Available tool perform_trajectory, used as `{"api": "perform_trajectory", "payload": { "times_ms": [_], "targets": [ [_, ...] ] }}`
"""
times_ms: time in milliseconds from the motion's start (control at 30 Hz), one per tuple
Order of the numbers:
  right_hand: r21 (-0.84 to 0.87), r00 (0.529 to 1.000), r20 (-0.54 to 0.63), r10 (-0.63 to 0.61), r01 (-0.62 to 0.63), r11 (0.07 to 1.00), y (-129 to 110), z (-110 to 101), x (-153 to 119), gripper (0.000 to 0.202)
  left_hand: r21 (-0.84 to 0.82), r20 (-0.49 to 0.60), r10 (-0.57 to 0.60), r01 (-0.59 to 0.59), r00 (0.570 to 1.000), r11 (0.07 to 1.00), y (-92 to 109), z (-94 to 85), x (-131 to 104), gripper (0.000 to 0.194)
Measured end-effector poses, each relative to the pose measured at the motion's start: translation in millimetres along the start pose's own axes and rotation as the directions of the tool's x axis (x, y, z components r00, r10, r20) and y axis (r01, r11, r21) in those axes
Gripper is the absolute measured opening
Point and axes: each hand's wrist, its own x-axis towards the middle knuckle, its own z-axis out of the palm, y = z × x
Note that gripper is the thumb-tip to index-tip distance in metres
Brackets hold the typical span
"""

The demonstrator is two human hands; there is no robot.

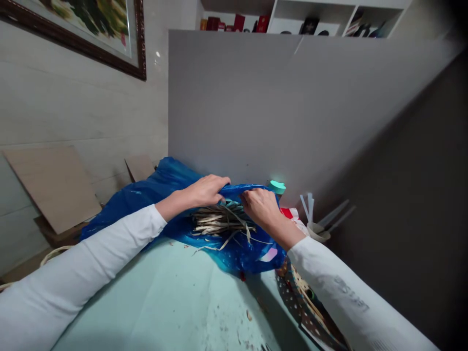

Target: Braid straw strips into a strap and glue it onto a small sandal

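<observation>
A blue plastic bag [146, 195] lies across the far part of the table, its mouth facing me. Inside the opening sits a bundle of dry, straw-coloured strips [215, 220], with a few loose ends trailing out over the lower layer of plastic. My left hand [208, 190] grips the bag's upper edge with fingers curled over it. A little to the right, my right hand [261, 204] pinches the same edge in a closed fist. The plastic between both hands is raised above the bundle.
The table [164, 292] has a pale green cover with scattered scraps. A patterned basket [292, 287] stands at the right edge, near a white cup [319, 233] holding translucent strips. A turquoise lid [277, 186] shows behind the bag. A grey panel [256, 107] rises behind; boards [54, 185] lean at left.
</observation>
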Motion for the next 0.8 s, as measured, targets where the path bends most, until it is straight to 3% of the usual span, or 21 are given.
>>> {"api": "perform_trajectory", "payload": {
  "times_ms": [167,267,400,567,667,800],
  "targets": [
    [-0.006,0.989,-0.026,-0.147,0.147,0.989,-24.1,1.0,-12.5,0.035,0.188,-0.203,-0.047,0.086,0.978,0.979,2.9,-9.3,20.1,0.037],
    [0.006,0.962,0.016,-0.273,0.273,0.962,-41.4,8.5,-17.7,0.028,0.248,-0.316,-0.039,0.122,0.948,0.961,6.7,-18.0,36.5,0.038],
    [0.039,0.945,0.083,-0.316,0.314,0.949,-54.3,24.6,-11.7,0.022,0.301,-0.374,0.001,0.121,0.927,0.946,10.0,-18.8,52.5,0.037],
    [0.051,0.964,0.168,-0.208,0.202,0.978,-48.5,43.2,11.7,0.017,0.305,-0.247,-0.010,0.087,0.969,0.948,-1.6,-1.0,56.9,0.043],
    [0.067,0.958,0.213,-0.192,0.182,0.981,-40.4,48.2,21.2,0.027,0.291,-0.044,0.002,0.011,0.999,0.957,-21.2,16.9,46.2,0.043],
    [0.096,0.949,0.220,-0.225,0.209,0.973,-27.5,43.2,25.9,0.028,0.281,0.221,-0.038,-0.027,0.974,0.959,-52.2,40.4,23.5,0.061]
  ]
}}
